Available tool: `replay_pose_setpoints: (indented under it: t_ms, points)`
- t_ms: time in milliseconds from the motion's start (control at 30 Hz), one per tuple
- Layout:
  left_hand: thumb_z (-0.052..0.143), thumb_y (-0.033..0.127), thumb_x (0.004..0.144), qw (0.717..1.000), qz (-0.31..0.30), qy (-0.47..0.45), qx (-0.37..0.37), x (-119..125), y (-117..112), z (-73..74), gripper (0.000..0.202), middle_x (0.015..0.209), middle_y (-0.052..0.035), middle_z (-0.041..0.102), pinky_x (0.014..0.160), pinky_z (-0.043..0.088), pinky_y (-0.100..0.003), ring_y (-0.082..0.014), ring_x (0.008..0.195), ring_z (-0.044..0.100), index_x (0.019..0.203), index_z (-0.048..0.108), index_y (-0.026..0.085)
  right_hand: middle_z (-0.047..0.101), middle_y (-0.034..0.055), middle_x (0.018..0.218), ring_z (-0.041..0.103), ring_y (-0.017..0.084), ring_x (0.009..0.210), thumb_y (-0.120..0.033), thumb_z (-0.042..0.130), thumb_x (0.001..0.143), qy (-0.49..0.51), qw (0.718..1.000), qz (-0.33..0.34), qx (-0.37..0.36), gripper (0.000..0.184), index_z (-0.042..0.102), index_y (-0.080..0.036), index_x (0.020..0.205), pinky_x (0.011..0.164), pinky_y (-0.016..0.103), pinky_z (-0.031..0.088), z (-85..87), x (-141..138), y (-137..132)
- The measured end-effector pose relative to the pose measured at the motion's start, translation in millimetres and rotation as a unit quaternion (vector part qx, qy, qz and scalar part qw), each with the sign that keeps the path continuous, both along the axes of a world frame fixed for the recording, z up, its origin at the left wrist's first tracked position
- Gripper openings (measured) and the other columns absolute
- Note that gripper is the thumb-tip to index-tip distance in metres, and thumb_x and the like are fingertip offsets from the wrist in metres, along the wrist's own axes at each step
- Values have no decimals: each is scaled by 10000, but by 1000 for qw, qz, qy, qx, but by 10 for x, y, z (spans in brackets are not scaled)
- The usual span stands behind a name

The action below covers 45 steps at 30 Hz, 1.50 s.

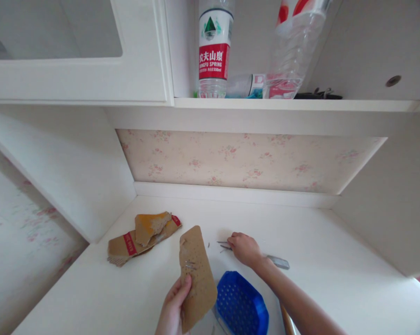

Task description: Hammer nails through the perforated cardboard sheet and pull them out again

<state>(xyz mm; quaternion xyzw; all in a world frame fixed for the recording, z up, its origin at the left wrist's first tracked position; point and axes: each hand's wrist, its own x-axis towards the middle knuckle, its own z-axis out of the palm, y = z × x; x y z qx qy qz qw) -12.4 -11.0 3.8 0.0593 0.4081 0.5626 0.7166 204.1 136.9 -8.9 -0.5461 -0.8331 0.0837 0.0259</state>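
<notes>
Head view, looking down at a white desk [335,279] set in an alcove.

Low in the middle, left hand [173,309], thumb lying up along the near face of a cardboard piece [197,274], fingers hidden behind it. Closed on it, pinching the lower left edge. Brown, oblong, rounded at the top, lifted off the desk with its flat face turned to the camera. Long axis running near to far, almost straight up the picture, top end pointing away toward the back wall and leaning a little left. Small punctures across the face, a few thin metal bits stuck near the middle. Lower right edge overlapping a blue basket [241,307], perforated, lying on the desk at the bottom of the picture.

Just right of the cardboard's top end, right hand [245,249], knuckles up, resting on the desk with fingers curled down over a metal tool [279,263]. Cannot tell whether clamped on it or merely laid over it. Tool flat on the desk, long axis left to right. Thin tips poking out left of the fingers, flat grey end showing past the wrist, slightly nearer the camera.

Further left, well apart from both hands, torn cardboard [143,237] in a loose heap with red print.

Behind the desk, a floral panel [248,160]. Above it, a shelf [370,105] carrying an upright water bottle [214,46] with a red label, a tilted clear bottle [293,46], and a small bottle [246,86] lying between them. Left of the shelf, a cupboard door [73,74].
</notes>
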Motion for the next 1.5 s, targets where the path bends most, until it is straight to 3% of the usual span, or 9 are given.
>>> replay_pose_setpoints:
  t_ms: [333,433,567,767,1000,1100,1200,1300,1500]
  points:
    - [858,353,605,1000,-2,29,8,-20,-16,4,477,909,-137,768,769,559,-401,-352,910,716,1001,713,130,737,82,1049,657,258,1002,-265,389,930,53,998,24,-1,347,734,-233,946,810,368,511,-43,52,-36]
    - [864,364,596,1000,-2,30,8,26,-28,19,473,908,-140,768,769,555,-408,-365,922,711,983,719,135,695,72,1228,580,246,1161,-383,439,927,81,995,60,-5,361,671,-233,1160,977,363,456,-20,64,-70]
    - [867,359,594,1000,1,26,9,12,-34,6,502,931,-155,764,785,552,-415,-376,949,702,1013,717,127,564,99,1413,479,297,1277,-430,648,783,93,993,74,-12,605,543,-230,1344,1067,420,385,-10,81,-73]
    - [859,350,619,999,8,35,-6,-58,-22,-123,535,956,-143,762,765,569,-405,-356,924,714,1073,686,127,303,95,1593,248,337,1445,-388,717,688,82,986,130,-59,882,341,-286,1479,1150,532,236,-106,53,169]
    - [890,332,588,998,35,34,-30,-135,-15,-275,472,865,-115,774,773,579,-371,-341,946,711,965,690,132,557,191,1406,502,325,1284,-368,680,716,78,978,184,-56,719,511,-153,1381,1085,456,387,-107,43,356]
    - [870,316,622,998,41,30,-26,-164,-16,-271,417,872,-112,775,809,570,-381,-343,970,705,956,697,135,522,167,1441,478,340,1298,-425,689,720,80,979,185,-31,748,480,-202,1403,1069,492,399,-106,0,408]
    - [879,306,606,998,53,17,-34,-190,-8,-265,440,905,-116,773,828,564,-396,-348,980,701,969,701,134,463,125,1504,403,303,1373,-407,493,890,77,978,192,-24,562,461,-223,1420,1112,492,347,-187,-146,542]
    - [888,297,602,998,53,2,-27,-237,-23,-238,452,943,-122,769,839,558,-399,-345,998,695,982,702,137,474,114,1496,413,302,1370,-350,363,955,73,977,201,-20,477,500,-219,1393,1098,533,353,-267,-322,684]
    - [888,286,610,997,68,1,-32,-337,-88,-248,371,946,-103,771,837,561,-376,-330,1010,692,907,712,151,699,162,1161,590,267,1135,-287,397,948,86,972,219,14,373,701,-166,1127,1000,424,450,-175,-290,591]
